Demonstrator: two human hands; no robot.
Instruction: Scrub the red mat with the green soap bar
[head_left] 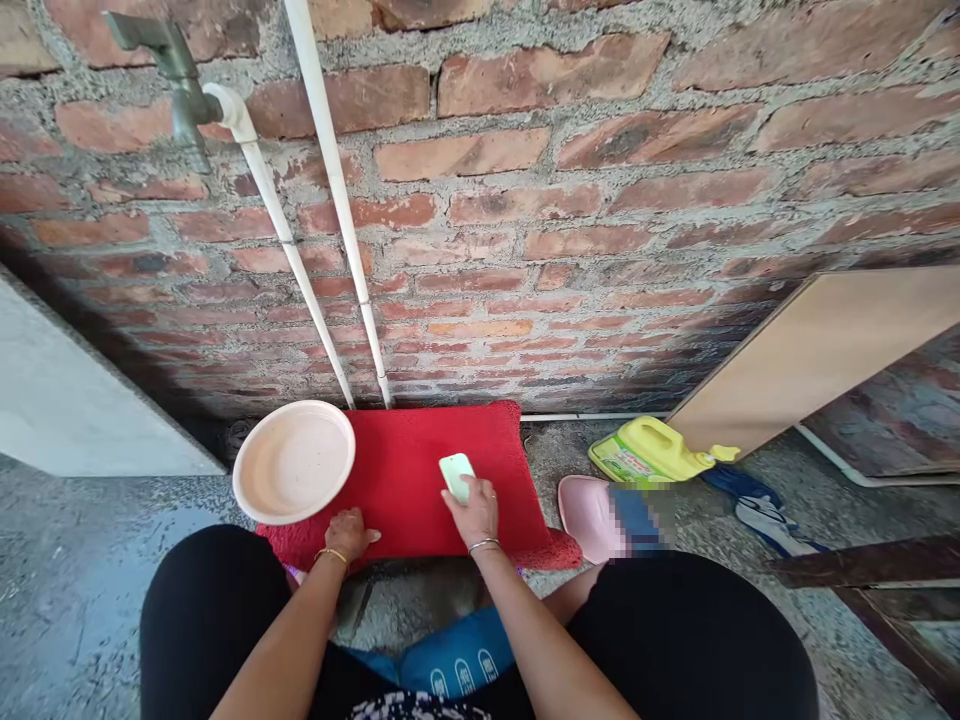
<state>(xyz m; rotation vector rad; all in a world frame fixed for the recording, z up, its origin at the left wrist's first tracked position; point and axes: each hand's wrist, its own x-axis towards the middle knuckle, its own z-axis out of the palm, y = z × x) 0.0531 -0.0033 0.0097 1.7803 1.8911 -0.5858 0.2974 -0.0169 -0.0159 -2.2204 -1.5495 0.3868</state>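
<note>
Fingers of the right hand (474,512) are curled over the near end of a pale green soap bar (456,474), pressing it down on a red mat (420,470) spread on the floor against the brick wall (570,200). Soap bar and mat are the things in hand: the bar is small, smooth, rounded at its corners and mint-white, and its far end sticks out beyond the fingertips toward the wall; the mat is a bright red, fuzzy-piled rectangle with its right near corner rolled up. On that mat the bar lies right of the middle, directly under and ahead of the right hand. Left of it, the left hand (346,533) rests at the mat's near edge with its fingers bent down onto the cloth, thumb out to the side; whether it pinches the fabric cannot be told. A cream round basin (293,462) sits on the mat's left end, overlapping its edge. Right of the mat lie a pink bowl (586,515) and, beyond it, a yellow detergent bottle (651,452) on its side. Above the mat, white pipes (330,200) run down the wall from a tap (176,75).
</note>
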